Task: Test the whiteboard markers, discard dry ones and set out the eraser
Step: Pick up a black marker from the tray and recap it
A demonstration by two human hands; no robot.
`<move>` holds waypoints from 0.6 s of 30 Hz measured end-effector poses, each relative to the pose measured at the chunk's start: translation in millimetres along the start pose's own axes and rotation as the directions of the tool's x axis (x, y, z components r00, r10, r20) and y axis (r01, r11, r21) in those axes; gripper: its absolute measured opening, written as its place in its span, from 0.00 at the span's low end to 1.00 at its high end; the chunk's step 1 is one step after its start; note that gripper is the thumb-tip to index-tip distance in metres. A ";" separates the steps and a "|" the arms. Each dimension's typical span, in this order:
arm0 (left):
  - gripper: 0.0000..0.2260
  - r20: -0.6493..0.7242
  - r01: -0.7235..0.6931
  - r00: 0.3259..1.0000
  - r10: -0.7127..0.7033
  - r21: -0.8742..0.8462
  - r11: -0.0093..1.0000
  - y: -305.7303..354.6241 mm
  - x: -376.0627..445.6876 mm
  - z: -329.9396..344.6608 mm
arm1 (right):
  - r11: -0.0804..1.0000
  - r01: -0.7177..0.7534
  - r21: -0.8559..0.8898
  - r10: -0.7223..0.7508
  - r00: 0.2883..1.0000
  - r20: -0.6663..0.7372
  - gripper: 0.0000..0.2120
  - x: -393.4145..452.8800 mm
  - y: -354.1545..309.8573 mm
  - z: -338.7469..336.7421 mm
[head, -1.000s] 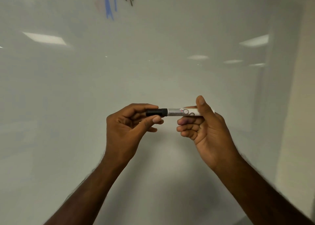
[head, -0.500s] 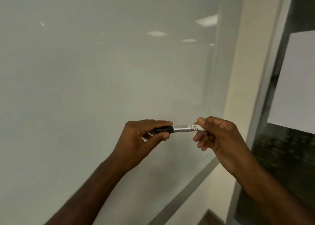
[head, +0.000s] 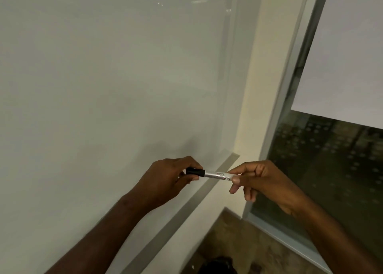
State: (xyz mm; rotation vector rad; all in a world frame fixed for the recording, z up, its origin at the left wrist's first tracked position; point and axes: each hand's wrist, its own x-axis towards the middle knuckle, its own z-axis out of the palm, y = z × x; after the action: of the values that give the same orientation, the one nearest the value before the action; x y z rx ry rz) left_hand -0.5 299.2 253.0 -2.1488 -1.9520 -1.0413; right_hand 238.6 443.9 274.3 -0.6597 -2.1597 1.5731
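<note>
Before the glossy whiteboard (head: 103, 87), left hand (head: 165, 182) pinched the black cap (head: 194, 172), right hand (head: 263, 180) pinched the slim white plastic marker (head: 217, 175) barrel; light, rigid, likely slick, best gripped mid-barrel.

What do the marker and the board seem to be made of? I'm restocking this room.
Marker: likely smooth plastic, with a matte black cap and a white barrel whose printed label catches light. Whiteboard: a glossy hard sheet, glass or coated metal, since it mirrors the ceiling lights; which one I cannot tell.
</note>
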 end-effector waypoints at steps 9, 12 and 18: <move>0.11 0.111 0.015 0.994 -0.015 -0.002 1.000 -39.3 -4.5 109.1 | 0.962 -0.046 -0.268 0.033 0.998 -0.052 0.03 8.8 101.4 -25.3; 0.09 0.149 -0.025 0.989 0.022 0.013 1.000 -50.2 -6.3 144.0 | 0.937 -0.068 -0.343 0.041 0.995 -0.086 0.03 7.8 133.5 -24.9; 0.09 0.194 -0.008 0.981 0.008 -0.004 1.000 -72.5 -21.4 216.4 | 0.889 -0.173 -0.423 0.140 0.984 -0.108 0.05 9.9 206.9 -22.0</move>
State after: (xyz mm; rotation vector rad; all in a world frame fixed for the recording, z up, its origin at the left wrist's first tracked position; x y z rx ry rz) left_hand 28.6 396.1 47.4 -2.3383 -2.0186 -0.8636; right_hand 272.9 520.5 83.6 -1.0349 -2.4714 1.1144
